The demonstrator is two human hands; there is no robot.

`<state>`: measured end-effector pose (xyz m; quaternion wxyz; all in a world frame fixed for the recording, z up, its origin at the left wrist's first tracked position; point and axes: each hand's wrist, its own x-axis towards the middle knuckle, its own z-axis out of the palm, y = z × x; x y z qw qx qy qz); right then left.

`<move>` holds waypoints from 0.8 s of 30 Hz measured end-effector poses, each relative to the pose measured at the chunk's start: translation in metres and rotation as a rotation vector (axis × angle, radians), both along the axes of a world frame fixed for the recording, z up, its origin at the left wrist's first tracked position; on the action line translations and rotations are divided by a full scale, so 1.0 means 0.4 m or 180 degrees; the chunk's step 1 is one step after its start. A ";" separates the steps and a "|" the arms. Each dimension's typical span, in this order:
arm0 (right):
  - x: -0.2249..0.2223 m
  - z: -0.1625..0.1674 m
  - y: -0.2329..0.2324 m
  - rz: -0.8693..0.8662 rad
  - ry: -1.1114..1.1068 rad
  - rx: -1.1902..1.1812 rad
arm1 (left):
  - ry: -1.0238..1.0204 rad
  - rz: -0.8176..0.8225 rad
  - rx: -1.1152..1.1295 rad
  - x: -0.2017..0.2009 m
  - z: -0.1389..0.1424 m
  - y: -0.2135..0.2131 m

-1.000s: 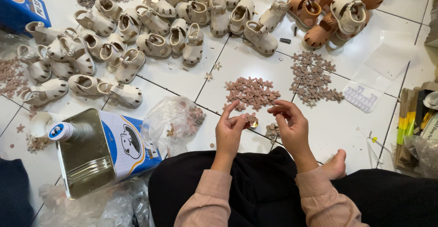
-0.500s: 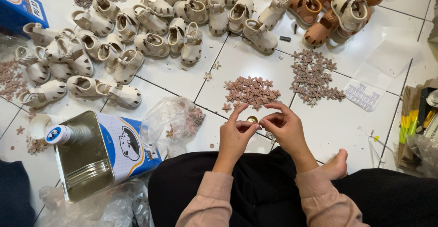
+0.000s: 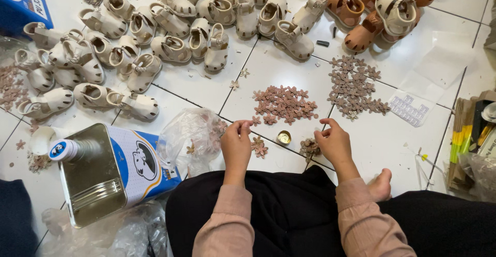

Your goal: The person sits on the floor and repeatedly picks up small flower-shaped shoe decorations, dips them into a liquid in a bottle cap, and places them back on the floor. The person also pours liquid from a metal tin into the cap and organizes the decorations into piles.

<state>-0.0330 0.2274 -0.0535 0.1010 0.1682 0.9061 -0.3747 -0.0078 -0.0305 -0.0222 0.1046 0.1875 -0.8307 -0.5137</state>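
Observation:
I sit on a white tiled floor. My left hand (image 3: 237, 144) rests knuckles up, its fingers curled down beside a few brown flower-shaped pieces (image 3: 258, 147). My right hand (image 3: 335, 143) hovers with bent fingers next to a small heap of round brown pieces (image 3: 309, 147). A small gold cap (image 3: 283, 137) lies between the hands. Just beyond them is a pile of brown flower pieces (image 3: 284, 104), with a second pile (image 3: 356, 86) to the right. Whether either hand pinches a piece is hidden by the fingers.
Many cream child sandals (image 3: 170, 27) cover the floor far left; tan sandals (image 3: 377, 14) lie far right. An open metal glue can (image 3: 111, 171) stands by my left knee, beside a clear plastic bag (image 3: 194, 138). A blue box (image 3: 20, 6) sits top left.
My hands were together in front of me, working on one small piece. They have since parted, the left dropping toward the loose flowers and the right toward the round pieces.

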 end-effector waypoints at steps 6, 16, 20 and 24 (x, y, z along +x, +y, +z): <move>0.012 -0.011 -0.018 0.0174 0.0293 -0.0084 | -0.1547 -0.0253 -0.1234 -0.025 -0.061 0.016; 0.027 -0.017 -0.068 0.0567 0.0399 -0.0454 | -0.1575 -0.0552 -0.1474 -0.026 -0.092 0.038; 0.042 -0.026 -0.086 0.1147 0.1325 0.0067 | -0.1540 -0.0444 -0.1342 -0.027 -0.093 0.038; 0.046 -0.026 -0.105 0.1526 0.1162 0.0132 | -0.1047 -0.0305 -0.1434 -0.025 -0.089 0.035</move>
